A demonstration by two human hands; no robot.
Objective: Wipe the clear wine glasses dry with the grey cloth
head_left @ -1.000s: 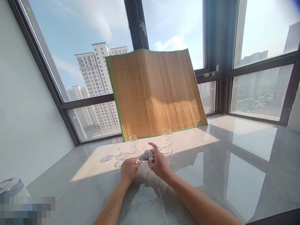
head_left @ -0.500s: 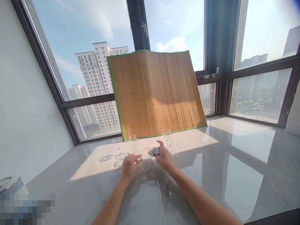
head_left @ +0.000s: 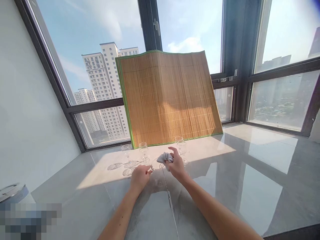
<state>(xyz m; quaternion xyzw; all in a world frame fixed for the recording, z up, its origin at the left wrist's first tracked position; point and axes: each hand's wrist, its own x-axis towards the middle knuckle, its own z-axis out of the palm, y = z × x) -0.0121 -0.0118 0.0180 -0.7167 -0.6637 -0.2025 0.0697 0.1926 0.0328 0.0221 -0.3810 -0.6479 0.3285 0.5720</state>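
My left hand is closed, thumb and fingers pinching one end of a clear stemmed glass, whose outline is faint against the pale surface. My right hand grips a crumpled grey-white cloth at the other end of that glass, with the index finger raised. How far the cloth reaches into the glass is hard to make out. Behind my left hand stand two clear stemmed glasses, one on the left and one nearer the middle. Two more, a front one and a rear one, stand close together beyond my right hand.
A bamboo mat with green edging leans against the window frame. Glossy grey tiles cover the sill, with sunlit patches and glass shadows. A whitish container stands at the lower left, partly pixelated.
The cloth now shows more openly above the glass, in my right hand. My left hand keeps its pinch, slightly turned. The whole view has shifted a little.
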